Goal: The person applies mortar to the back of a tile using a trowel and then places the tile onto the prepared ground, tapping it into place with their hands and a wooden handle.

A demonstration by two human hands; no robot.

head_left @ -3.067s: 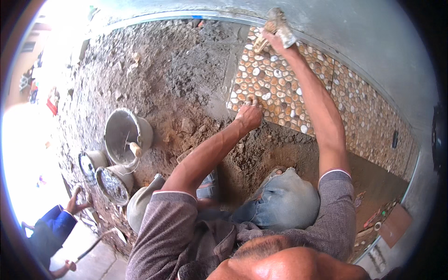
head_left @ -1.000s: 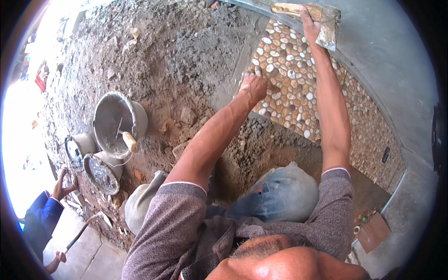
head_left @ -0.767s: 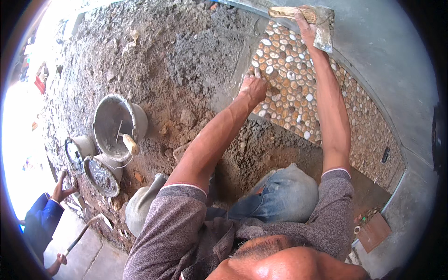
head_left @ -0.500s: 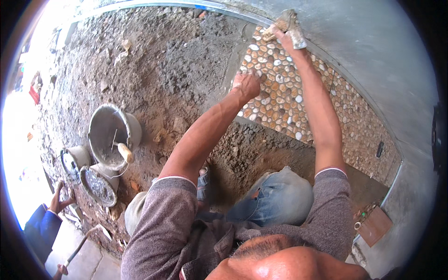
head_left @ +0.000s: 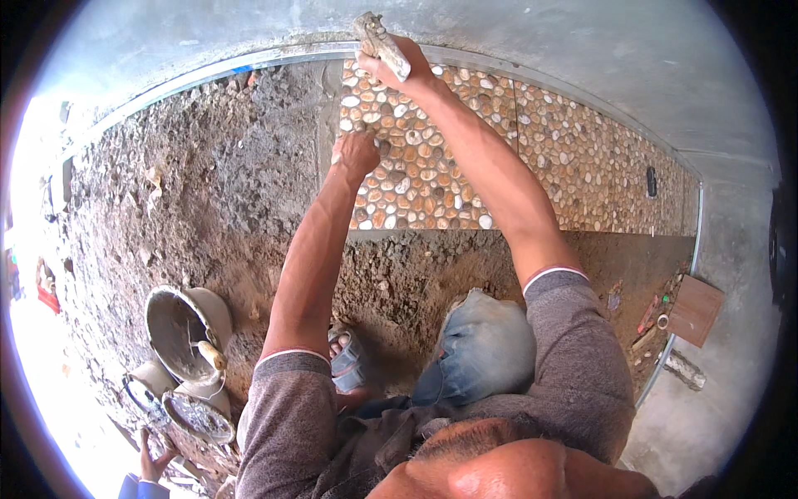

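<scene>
My right hand (head_left: 407,62) grips a mortar-caked block (head_left: 381,46), raised over the far edge of the pebble-patterned tile (head_left: 432,187) beside the wall. Its fingers wrap round the block, which looks tilted. On the same tile, close to its left edge, rests my left hand (head_left: 357,153) in a fist; whatever is inside it, if anything, is hidden. Wet grey mortar (head_left: 274,125) borders the tile on the left. A second pebble-patterned tile (head_left: 573,158) adjoins it on the right along a thin dark seam.
Rubble-strewn ground (head_left: 224,216) spreads to the left. A large bucket (head_left: 218,316) holding a wooden-handled trowel (head_left: 212,356) stands near two smaller buckets. Another person's hand (head_left: 151,457) shows at lower left. A small black object (head_left: 652,181) lies on the right tiles; a brown tile piece (head_left: 697,310) lies beyond.
The view has turned, shifting the scene. My right hand and the block have shifted slightly toward the wall. My left fist stays on the tile. The other person's long-handled tool has left view.
</scene>
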